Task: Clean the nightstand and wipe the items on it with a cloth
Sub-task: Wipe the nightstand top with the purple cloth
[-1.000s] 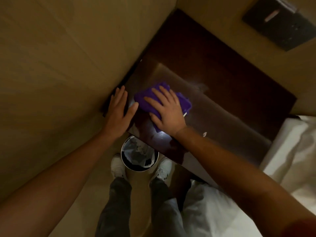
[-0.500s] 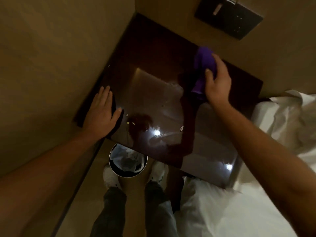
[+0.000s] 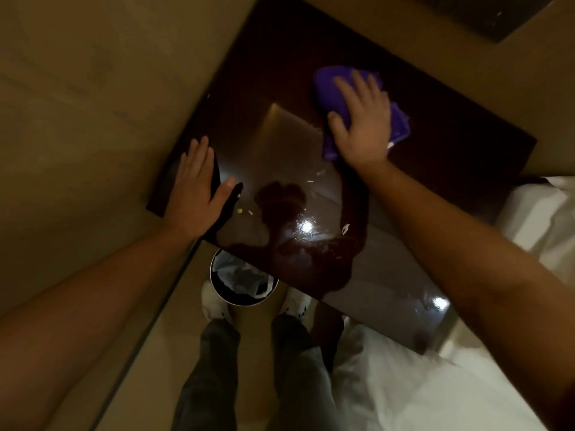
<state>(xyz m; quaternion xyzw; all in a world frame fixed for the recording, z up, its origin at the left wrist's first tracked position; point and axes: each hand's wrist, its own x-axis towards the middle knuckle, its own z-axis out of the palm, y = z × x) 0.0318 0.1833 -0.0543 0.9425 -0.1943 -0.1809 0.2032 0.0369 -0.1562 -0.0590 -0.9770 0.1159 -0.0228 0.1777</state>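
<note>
The dark glossy nightstand (image 3: 280, 144) fills the middle of the view. My right hand (image 3: 362, 122) lies flat, fingers spread, pressing a purple cloth (image 3: 334, 91) onto the far right part of its top. My left hand (image 3: 197, 194) rests flat on the near left corner, partly over a thin black object (image 3: 228, 200) at the edge. Small pale crumbs (image 3: 244, 211) dot the shiny surface between the hands. No other items stand on the top.
A round bin (image 3: 242, 283) with a plastic liner stands on the floor below the front edge, by my white shoes. White bedding (image 3: 435, 384) lies to the right. A beige wall runs along the left, and a dark panel (image 3: 485, 17) hangs on the back wall.
My right hand moved the cloth from the near left corner to the far right of the top, and now presses it flat there. My left hand stayed at the corner.
</note>
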